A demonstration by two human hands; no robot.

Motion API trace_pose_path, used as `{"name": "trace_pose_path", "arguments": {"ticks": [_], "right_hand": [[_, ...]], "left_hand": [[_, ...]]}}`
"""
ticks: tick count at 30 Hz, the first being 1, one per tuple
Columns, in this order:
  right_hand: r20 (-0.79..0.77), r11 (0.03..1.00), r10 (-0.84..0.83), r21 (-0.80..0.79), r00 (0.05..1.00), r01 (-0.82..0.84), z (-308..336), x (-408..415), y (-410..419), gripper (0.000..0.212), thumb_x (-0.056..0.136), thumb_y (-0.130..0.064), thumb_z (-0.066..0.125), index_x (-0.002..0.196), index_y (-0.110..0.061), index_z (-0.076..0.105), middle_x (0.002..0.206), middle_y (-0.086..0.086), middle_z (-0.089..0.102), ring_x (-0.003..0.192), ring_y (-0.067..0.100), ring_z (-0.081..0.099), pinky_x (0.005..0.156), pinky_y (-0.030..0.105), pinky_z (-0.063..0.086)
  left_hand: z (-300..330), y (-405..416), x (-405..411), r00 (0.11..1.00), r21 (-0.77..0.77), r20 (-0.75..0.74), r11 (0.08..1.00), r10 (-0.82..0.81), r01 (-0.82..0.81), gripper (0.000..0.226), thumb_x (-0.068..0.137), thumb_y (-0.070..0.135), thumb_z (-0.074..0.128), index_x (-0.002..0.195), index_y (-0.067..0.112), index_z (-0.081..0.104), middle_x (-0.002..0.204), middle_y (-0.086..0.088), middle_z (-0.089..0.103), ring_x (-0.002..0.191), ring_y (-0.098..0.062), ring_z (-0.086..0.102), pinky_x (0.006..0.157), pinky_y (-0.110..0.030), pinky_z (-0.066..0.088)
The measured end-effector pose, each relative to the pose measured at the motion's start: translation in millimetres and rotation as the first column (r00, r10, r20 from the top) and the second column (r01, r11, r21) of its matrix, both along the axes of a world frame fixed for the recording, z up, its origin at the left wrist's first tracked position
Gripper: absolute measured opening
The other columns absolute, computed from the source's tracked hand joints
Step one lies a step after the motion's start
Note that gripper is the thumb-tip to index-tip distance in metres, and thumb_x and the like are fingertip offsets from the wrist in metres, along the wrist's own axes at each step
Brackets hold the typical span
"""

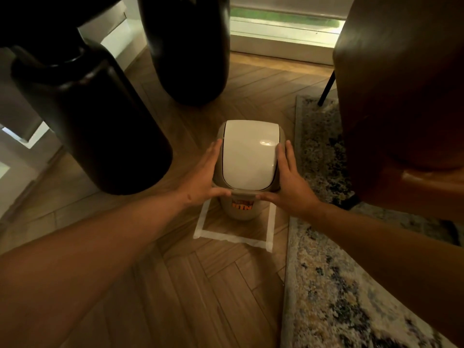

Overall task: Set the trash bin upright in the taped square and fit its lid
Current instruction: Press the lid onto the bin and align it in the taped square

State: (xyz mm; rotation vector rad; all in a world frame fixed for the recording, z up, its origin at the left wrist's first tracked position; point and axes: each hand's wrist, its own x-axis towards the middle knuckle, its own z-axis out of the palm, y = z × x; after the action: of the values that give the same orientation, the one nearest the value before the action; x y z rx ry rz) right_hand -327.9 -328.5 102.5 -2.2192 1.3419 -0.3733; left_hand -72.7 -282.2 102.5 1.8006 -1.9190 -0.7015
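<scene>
Both hands' grip flanks the lidded bin (242,209) on herringbone wood floor (213,285).

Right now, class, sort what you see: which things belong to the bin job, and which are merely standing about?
Belonging to the job:
- trash bin, upright
- lid on top
- taped square
- left hand and right hand, flat against the lid's sides

Merely standing about:
- patterned rug
- brown chair
- two dark vases
</scene>
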Motion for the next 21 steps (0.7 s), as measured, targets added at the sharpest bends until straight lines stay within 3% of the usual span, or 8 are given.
{"name": "trace_pose_path", "arguments": {"ticks": [8,10,13,15,17,21], "right_hand": [[0.081,0.998,-0.065,-0.004,0.995,0.065,-3,6,2,0.148,0.069,-0.043,0.093,0.164,-0.022,-0.018,0.172,-0.005,-0.025,0.141,-0.006,0.001,0.112,0.037,0.039],[0.086,0.997,-0.078,-0.01,0.993,0.079,-6,8,2,0.147,0.07,-0.045,0.093,0.164,-0.021,-0.018,0.172,-0.005,-0.023,0.142,-0.006,0.0,0.113,0.037,0.037],[0.116,0.995,-0.101,0.021,0.988,0.099,-13,7,2,0.147,0.069,-0.048,0.092,0.164,-0.02,-0.017,0.173,-0.004,-0.019,0.151,-0.001,-0.014,0.12,0.032,0.02],[0.151,0.995,-0.098,0.04,0.984,0.093,-16,7,1,0.148,0.068,-0.05,0.092,0.164,-0.021,-0.017,0.174,-0.004,-0.016,0.157,0.008,-0.016,0.127,0.038,0.013],[0.199,0.995,-0.092,0.062,0.976,0.082,-19,8,1,0.147,0.069,-0.049,0.092,0.163,-0.024,-0.017,0.174,-0.005,-0.014,0.16,0.014,-0.011,0.13,0.048,0.015],[0.237,0.992,-0.106,0.09,0.966,0.087,-19,10,1,0.146,0.068,-0.048,0.092,0.162,-0.034,-0.019,0.175,-0.007,-0.007,0.162,0.016,-0.003,0.129,0.051,0.019]], "left_hand": [[-7,-11,10,0.999,0.014,-0.036,1.0,0.002,-0.002,0.141,0.068,0.036,0.092,0.159,0.038,-0.016,0.172,0.006,-0.005,0.159,-0.016,-0.001,0.128,-0.049,0.015],[-7,-12,13,0.999,0.029,-0.051,1.0,-0.004,0.006,0.142,0.067,0.036,0.092,0.157,0.042,-0.018,0.172,0.007,-0.005,0.159,-0.016,0.0,0.127,-0.052,0.017],[-8,-14,16,0.998,0.04,-0.068,0.999,-0.007,0.01,0.144,0.067,0.036,0.093,0.156,0.047,-0.019,0.172,0.008,-0.005,0.159,-0.017,0.001,0.126,-0.054,0.019],[-7,-15,16,0.997,0.041,-0.07,0.999,-0.016,0.019,0.144,0.066,0.037,0.093,0.155,0.047,-0.02,0.172,0.008,-0.005,0.159,-0.017,0.002,0.126,-0.054,0.02],[-7,-14,16,0.998,0.051,-0.06,0.999,-0.01,0.013,0.145,0.067,0.037,0.092,0.156,0.043,-0.022,0.172,0.006,-0.004,0.159,-0.018,0.003,0.127,-0.052,0.018],[-8,-10,14,0.994,0.099,-0.095,0.994,0.048,-0.039,0.142,0.07,0.036,0.091,0.158,0.036,-0.021,0.172,0.002,0.008,0.156,-0.016,0.011,0.125,-0.04,0.019]]}}
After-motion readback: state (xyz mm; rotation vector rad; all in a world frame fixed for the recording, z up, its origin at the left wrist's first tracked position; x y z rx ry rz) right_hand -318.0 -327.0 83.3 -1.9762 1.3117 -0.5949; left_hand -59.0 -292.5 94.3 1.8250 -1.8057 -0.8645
